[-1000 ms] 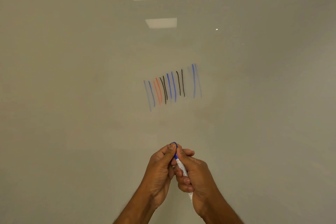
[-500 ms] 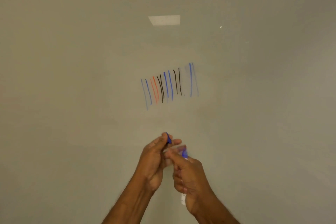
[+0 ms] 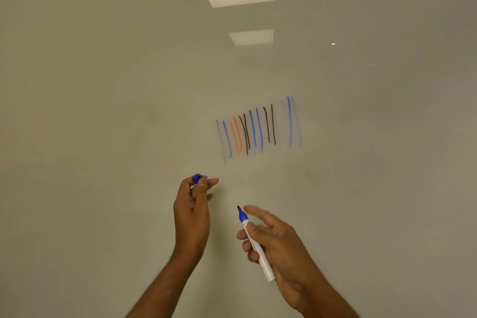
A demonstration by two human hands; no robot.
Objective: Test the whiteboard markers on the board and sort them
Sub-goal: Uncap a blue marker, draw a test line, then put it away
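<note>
R hand (image 3: 278,245) grips the blue marker (image 3: 255,242) round its white barrel, index finger straight. Bare tip points up twd the board (image 3: 103,111), below the marks & apart from them. L hand (image 3: 192,212), a bit higher, pinches the blue cap (image 3: 197,178) at its fingertips. So this one's uncapped, not yet tested. Further up: test strokes (image 3: 258,131) in approx. six pairs (blue, orange, black), so prob. six markers tried; rightmost pair faint. Sorted piles not in view, so can't tell how many are left.
</note>
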